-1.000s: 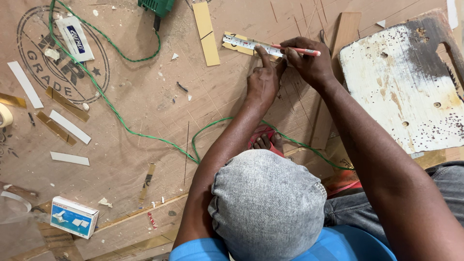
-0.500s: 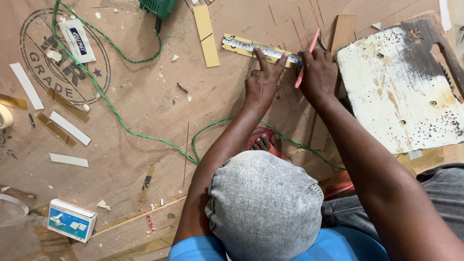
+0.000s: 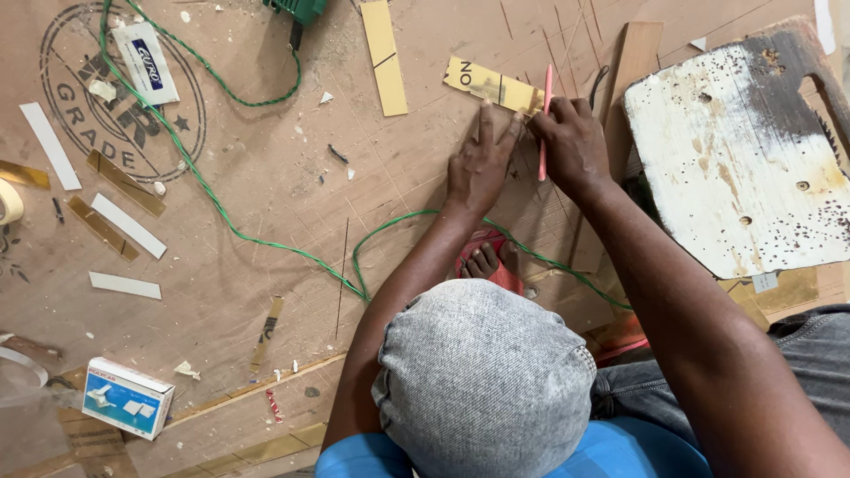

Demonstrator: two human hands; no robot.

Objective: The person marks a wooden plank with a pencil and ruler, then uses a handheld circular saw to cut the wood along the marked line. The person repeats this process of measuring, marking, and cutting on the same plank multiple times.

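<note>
The person wore a grey knitted cap (image 3: 482, 382) with a mottled, faded texture that covered the whole head. Below the cap a bright blue shirt (image 3: 620, 451) showed at the shoulders, and both arms were bare, so the sleeves were short or not visible. The left hand (image 3: 478, 168) and the right hand (image 3: 571, 146) had no gloves, rings or watch to see, grey denim trousers (image 3: 797, 354) covered the leg at the right side, and the bare toes of one foot (image 3: 482, 261) rested on a red sandal (image 3: 509, 276).
</note>
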